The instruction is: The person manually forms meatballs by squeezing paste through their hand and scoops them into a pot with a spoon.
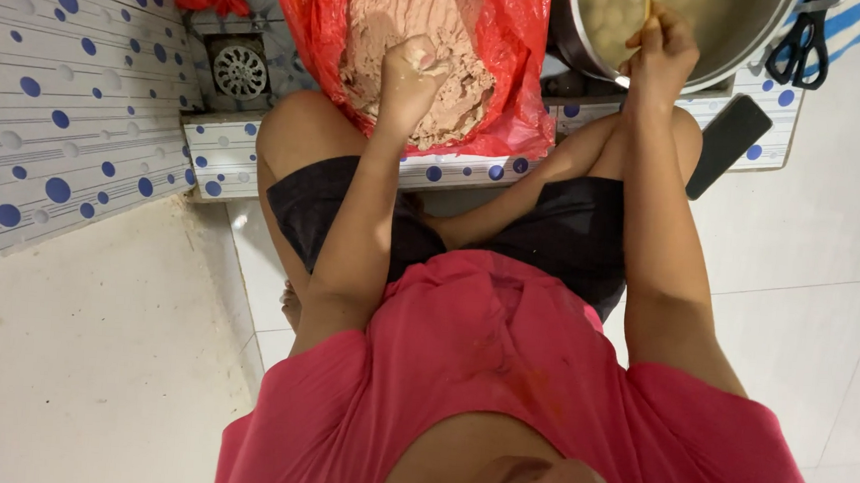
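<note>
— While the left hand (413, 71) is sunk in that pinkish-brown paste (418, 32), can you tell which way the mass runs?

— Lengthwise away from the person, toward the top of the view. It lies heaped in a red plastic bag (520, 68) spread open on the dotted tile step (227, 150), and the far end runs past the upper edge.

— And the hand against it?

— It sits at the near end of the paste, fingers curled into a fist around a lump squeezed up between thumb and forefinger. So that hand is clenched on paste, with the bulk of the mass lying beyond and just to its right.

— What about the right hand (664, 49)?

— Raised over the near rim of a metal pot (750, 47), pinching a thin stick-like tool (650, 1) that stands nearly upright, its long axis pointing up out of view. What its lower end looks like I cannot tell; the fingers cover it.

— What is in the pot?

— Pale round balls (608, 14) in cloudy liquid, just beyond that hand.

— Anything else close by?

— Black-handled scissors (802, 45) lie right of the pot, a dark flat phone-like slab (730, 140) rests beside the right knee, and a round floor drain (240, 69) sits left of the bag.
</note>
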